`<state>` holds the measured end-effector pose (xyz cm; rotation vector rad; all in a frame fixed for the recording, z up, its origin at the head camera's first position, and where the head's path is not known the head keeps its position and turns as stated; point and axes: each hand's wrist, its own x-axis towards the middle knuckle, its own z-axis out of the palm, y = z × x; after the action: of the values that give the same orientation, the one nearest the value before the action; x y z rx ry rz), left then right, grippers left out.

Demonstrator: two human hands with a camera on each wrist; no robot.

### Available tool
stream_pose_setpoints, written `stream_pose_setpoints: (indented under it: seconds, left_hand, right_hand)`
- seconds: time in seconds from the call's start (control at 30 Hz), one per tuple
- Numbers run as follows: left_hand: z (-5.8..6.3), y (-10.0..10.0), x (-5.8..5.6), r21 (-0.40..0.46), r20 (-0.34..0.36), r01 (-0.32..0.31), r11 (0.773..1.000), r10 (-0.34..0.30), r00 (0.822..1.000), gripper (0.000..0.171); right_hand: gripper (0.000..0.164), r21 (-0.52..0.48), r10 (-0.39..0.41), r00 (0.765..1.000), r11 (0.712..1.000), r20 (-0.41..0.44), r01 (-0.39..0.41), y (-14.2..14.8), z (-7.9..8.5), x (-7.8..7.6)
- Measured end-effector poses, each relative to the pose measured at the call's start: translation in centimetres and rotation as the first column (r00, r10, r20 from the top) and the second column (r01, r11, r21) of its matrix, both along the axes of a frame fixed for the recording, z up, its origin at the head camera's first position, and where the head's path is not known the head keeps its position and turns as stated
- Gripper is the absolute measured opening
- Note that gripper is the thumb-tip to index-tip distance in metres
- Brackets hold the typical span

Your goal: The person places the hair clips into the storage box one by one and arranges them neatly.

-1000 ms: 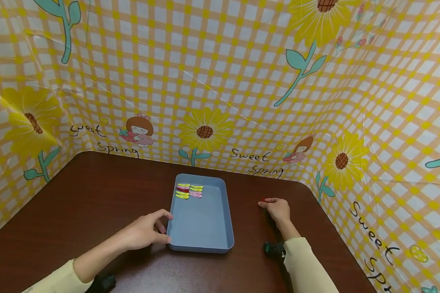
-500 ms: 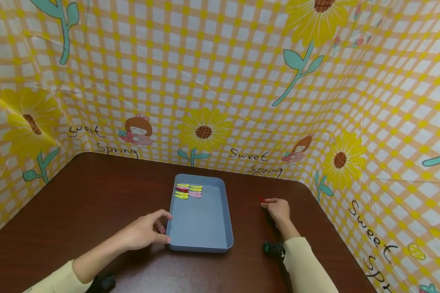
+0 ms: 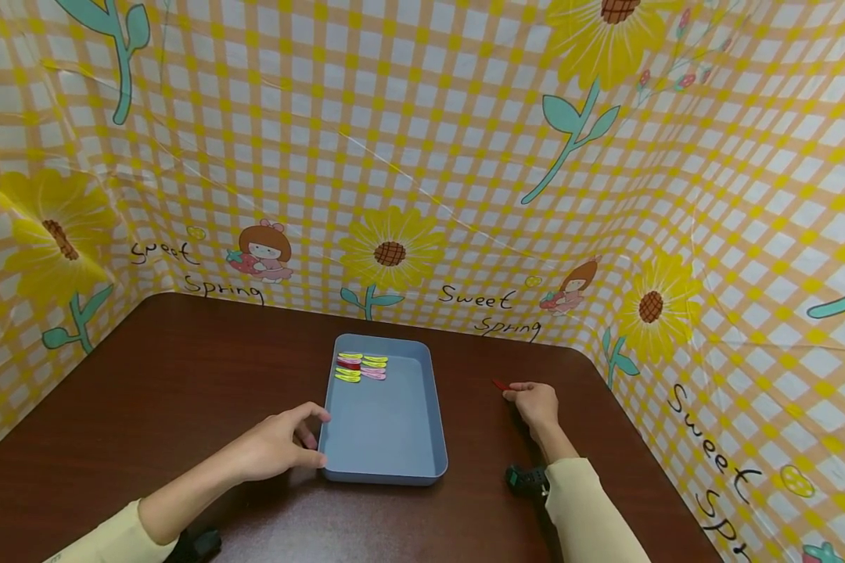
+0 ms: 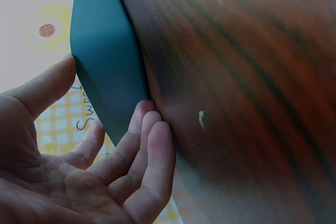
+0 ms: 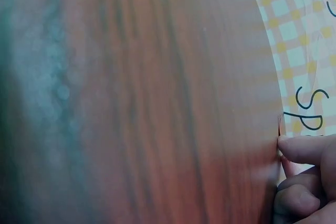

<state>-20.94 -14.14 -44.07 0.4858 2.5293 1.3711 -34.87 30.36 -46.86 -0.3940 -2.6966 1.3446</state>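
A shallow blue-grey tray (image 3: 383, 438) lies on the dark wooden table. Yellow hair clips (image 3: 348, 379), pink hair clips (image 3: 374, 377) and a dark red hair clip (image 3: 349, 366) form two columns in its far left corner. My left hand (image 3: 282, 444) touches the tray's left side near the front, its fingers spread and loosely bent. The left wrist view has these fingertips right at the outer tray wall (image 4: 105, 40). To the right of the tray, my right hand (image 3: 537, 405) pinches a red hair clip (image 3: 499, 385) between thumb and forefinger, its tip pointing left.
Checked sunflower cloth (image 3: 394, 156) rises behind the table and along both sides. Bare table top (image 3: 239, 352) extends left of the tray, and more lies between the tray and my right hand. Each wrist carries a black camera mount (image 3: 526, 480).
The red hair clip now sticks out farther left from my right fingertips; earlier the fingers mostly covered it. My right hand has barely shifted, and the left hand stays at the tray.
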Motion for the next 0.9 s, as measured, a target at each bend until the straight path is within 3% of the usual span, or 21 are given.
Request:
stream_pose_setpoints:
  seconds: [0.3,0.57,0.9]
  left_hand:
    - [0.1,-0.1,0.1,0.003,0.008,-0.006,1.000,0.006,1.000,0.058]
    - [-0.3,0.2,-0.1,0.009,0.016,-0.021,1.000,0.021,1.000,0.059]
    - [-0.3,0.1,-0.2,0.003,0.025,-0.029,1.000,0.028,0.999,0.057]
  right_hand:
    - [0.028,-0.001,0.006,1.000,1.000,-0.008,-0.006,0.1,0.1,-0.2]
    - [0.027,-0.065,0.031,0.999,0.997,0.015,-0.030,0.4,0.2,-0.5]
    - [0.021,-0.106,0.111,0.994,0.988,0.006,-0.110,-2.4,1.7,-0.8]
